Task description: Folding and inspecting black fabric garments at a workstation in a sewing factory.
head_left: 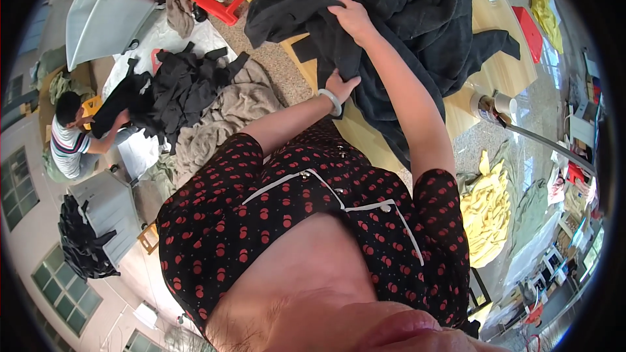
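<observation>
We saw both hands at work on a black garment (417,32) that lay heaped across the wooden tabletop (502,72). The right hand (355,18) was closed on a fold of the black cloth, its fingers pinching the fabric and lifting it a little off the heap. The left hand (340,86), with a pale bangle (331,102) at its wrist, sat lower and nearer the body, pressed against the edge of the same garment where it hung over the tabletop's rim; whether its fingers were truly clamped on the cloth we could not tell. The two hands were apart, the right one farther out than the left. Beyond the right hand, on the far side of the garment, a flat red piece (527,31) lay on the tabletop. Out to the left of the left hand, on the floor, was a pile of black cloth (176,88) over grey-brown fabric (235,107), and another person in a striped shirt (70,143) was crouched beside it. To the right of the right arm, yellow cloth (486,212) lay bunched on the floor.
</observation>
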The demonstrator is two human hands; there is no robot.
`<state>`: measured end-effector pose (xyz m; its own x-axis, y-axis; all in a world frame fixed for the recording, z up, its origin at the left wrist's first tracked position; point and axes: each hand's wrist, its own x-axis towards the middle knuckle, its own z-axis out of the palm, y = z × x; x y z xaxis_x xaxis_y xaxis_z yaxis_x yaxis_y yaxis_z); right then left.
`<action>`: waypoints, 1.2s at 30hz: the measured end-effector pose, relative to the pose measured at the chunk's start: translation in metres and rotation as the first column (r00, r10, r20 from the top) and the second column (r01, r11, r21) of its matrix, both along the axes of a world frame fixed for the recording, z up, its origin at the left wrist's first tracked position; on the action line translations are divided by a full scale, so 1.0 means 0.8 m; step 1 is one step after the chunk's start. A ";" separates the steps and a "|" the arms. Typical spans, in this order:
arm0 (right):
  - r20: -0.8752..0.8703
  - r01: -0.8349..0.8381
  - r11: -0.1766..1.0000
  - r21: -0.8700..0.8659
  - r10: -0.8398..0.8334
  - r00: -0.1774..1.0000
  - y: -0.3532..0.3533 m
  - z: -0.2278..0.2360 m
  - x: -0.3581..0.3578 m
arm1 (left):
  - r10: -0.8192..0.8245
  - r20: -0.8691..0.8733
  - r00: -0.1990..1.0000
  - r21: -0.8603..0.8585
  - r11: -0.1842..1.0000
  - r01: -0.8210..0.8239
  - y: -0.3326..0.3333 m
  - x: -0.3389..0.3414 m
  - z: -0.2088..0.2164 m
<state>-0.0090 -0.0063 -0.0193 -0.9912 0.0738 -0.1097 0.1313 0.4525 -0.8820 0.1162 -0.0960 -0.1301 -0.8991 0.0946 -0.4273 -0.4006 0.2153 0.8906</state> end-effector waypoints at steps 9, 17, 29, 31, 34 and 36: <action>-0.031 0.090 0.507 -0.857 -0.226 0.974 0.081 0.166 0.126 | -0.448 -0.069 0.891 0.415 0.800 0.434 -0.019 0.003 0.146; -0.233 -0.069 0.312 -0.948 -0.526 0.818 0.150 0.261 0.238 | -0.514 -0.325 0.794 0.478 0.635 0.607 -0.046 -0.027 0.362; -0.547 0.568 0.763 -0.309 -0.631 0.550 0.153 0.293 0.306 | -0.590 -0.686 0.427 -0.140 0.682 0.718 0.031 -0.078 0.474; -0.265 0.619 0.731 0.288 -0.561 0.785 0.149 0.283 0.306 | -0.623 -0.680 0.386 -0.247 0.691 0.680 0.042 -0.082 0.455; -0.474 0.537 0.767 0.352 -0.349 0.808 0.143 0.233 0.277 | -0.684 -0.619 0.386 -0.282 0.652 0.704 0.049 -0.084 0.425; -0.693 0.527 0.787 0.321 -0.184 0.697 0.123 0.214 0.245 | -0.688 -0.620 0.377 -0.297 0.650 0.699 0.057 -0.074 0.426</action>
